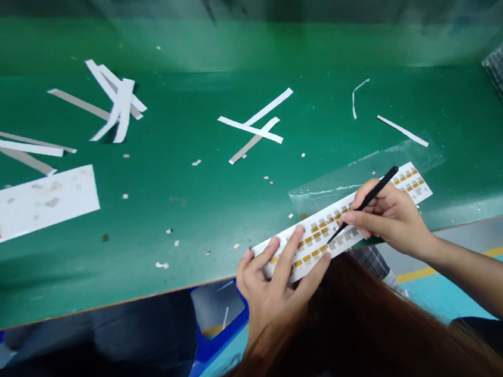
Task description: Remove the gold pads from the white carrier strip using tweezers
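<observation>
Green tabletop [232, 201], head view: a white card [309, 224] lies slantwise right of centre, bearing rows of amber patches [322, 226] and grey ones. The left hand [274, 293], fingers spread wide, presses its lower-left end. The right hand [383, 217] holds black tweezers [372, 192] in a pencil-like pinch, the tip among the patches; whether it touches one cannot be told. Likely faults: the closely set patches leave little margin, so a small slip of the tip could scratch or lift a neighbour. The card's near side lies along the table's front edge; were the left hand to ease, the card could pivot or tip. Loose scraps [177, 243] at centre-left might cling to any exposed adhesive. Clear film [323, 190], just above the card, could be caught by the right hand.
</observation>
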{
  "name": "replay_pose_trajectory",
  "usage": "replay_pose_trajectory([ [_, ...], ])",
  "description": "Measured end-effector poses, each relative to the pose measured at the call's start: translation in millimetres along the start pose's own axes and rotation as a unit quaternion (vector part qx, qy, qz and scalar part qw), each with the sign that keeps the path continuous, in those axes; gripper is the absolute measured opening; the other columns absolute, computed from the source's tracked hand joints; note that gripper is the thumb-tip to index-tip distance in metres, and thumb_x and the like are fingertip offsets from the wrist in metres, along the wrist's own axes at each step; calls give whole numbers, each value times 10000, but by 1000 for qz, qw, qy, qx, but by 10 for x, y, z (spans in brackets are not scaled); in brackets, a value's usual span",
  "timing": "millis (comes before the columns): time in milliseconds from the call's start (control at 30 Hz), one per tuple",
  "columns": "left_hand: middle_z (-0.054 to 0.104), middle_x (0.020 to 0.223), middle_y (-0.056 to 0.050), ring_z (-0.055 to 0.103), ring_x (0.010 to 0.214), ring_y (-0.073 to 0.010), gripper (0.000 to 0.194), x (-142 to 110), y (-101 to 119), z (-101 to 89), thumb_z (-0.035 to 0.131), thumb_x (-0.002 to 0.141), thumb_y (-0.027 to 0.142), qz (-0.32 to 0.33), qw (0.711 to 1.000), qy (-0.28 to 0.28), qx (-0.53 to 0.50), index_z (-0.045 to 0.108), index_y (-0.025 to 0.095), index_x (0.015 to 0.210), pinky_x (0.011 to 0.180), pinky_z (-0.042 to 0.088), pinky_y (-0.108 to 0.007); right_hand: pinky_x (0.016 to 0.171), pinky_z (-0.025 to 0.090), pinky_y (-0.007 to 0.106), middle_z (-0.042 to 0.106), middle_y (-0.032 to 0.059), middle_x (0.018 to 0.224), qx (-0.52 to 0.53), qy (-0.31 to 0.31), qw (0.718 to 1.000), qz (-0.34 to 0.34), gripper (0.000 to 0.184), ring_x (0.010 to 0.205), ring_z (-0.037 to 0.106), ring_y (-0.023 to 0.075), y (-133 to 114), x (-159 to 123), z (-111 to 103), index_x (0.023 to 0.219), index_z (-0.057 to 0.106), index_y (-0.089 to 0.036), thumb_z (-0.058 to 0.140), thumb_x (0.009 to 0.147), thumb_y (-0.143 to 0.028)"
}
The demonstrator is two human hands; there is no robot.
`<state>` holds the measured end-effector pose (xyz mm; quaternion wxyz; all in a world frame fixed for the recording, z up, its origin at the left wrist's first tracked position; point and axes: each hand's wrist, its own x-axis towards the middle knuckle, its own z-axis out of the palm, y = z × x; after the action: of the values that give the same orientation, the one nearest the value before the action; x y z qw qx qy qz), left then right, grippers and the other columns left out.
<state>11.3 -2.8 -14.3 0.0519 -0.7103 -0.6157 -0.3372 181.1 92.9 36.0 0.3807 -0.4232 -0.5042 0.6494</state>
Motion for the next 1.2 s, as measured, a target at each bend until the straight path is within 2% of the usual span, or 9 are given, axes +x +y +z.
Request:
replay_pose_trajectory([
  [133, 621, 1089, -24, 501, 1029, -246, 627, 26, 63, -5, 688, 752, 196, -50, 998, 5, -29, 443, 447, 1272, 970, 329, -514, 349, 348, 152, 538, -79, 503, -1, 3, 1000, 8, 284, 397, 489, 35, -14, 3, 10, 715, 516, -163, 787, 630, -172],
  [267, 579, 1114, -38, 505, 1024, -242, 671, 41, 82, -8, 687, 749, 176, -65, 997, 13, -44, 413, 462, 1290, 970, 336, -510, 349, 346, 145, 533, -82, 493, 7, -1, 1000, 7, 293, 396, 486, 33, -26, 3, 13, 711, 520, -158, 797, 614, -162],
  [400, 573, 1112, -44, 512, 1011, -244, 759, 53, 92, -15, 690, 748, 172, -71, 996, 13, -44, 320, 468, 1340, 960, 336, -513, 349, 346, 153, 536, -77, 498, 4, 1, 1000, 11, 313, 396, 487, 39, -32, 3, 11, 707, 522, -156, 812, 595, -188],
  [500, 577, 1119, -42, 507, 1018, -245, 781, 47, 80, -16, 692, 744, 159, -54, 998, 12, -33, 305, 467, 1348, 959, 328, -503, 342, 333, 161, 530, -80, 492, -3, 0, 1000, 11, 319, 391, 480, 41, -31, 7, 8, 707, 517, -163, 812, 598, -220],
  [633, 589, 1140, -28, 487, 1053, -258, 755, 26, 40, -21, 684, 748, 147, -18, 1000, -8, -22, 334, 482, 1328, 957, 313, -505, 343, 328, 167, 527, -81, 500, -9, -3, 1000, 6, 319, 390, 472, 37, -21, 10, 3, 715, 516, -170, 808, 606, -234],
  [800, 580, 1150, -24, 486, 1058, -247, 724, 25, 18, -37, 696, 735, 140, -19, 999, -11, -27, 388, 475, 1299, 959, 314, -486, 358, 341, 172, 530, -78, 517, -13, -2, 1000, 7, 310, 402, 477, 36, -21, 6, 0, 720, 511, -169, 799, 620, -227],
  [933, 589, 1185, -31, 466, 1085, -265, 478, -16, -49, -16, 682, 748, 156, 25, 999, -23, -8, 575, 394, 1149, 961, 296, -503, 357, 338, 165, 527, -80, 505, -9, -3, 1000, 8, 303, 401, 477, 34, -28, 5, 1, 715, 510, -165, 796, 620, -198],
  [1033, 596, 1212, -43, 464, 1084, -272, 306, -69, -123, 20, 633, 795, 192, 55, 998, -12, -13, 624, 336, 1064, 952, 289, -523, 359, 341, 167, 537, -79, 502, -11, -1, 1000, 6, 303, 402, 480, 38, -27, 7, -1, 712, 511, -168, 798, 616, -190],
  [1200, 601, 1211, -47, 467, 1092, -264, 293, -98, -164, 16, 627, 802, 214, 52, 998, -27, -5, 624, 326, 1073, 954, 293, -521, 356, 339, 155, 538, -79, 492, 3, -3, 1000, 5, 297, 402, 488, 36, -31, 8, 4, 711, 513, -159, 795, 616, -161],
])
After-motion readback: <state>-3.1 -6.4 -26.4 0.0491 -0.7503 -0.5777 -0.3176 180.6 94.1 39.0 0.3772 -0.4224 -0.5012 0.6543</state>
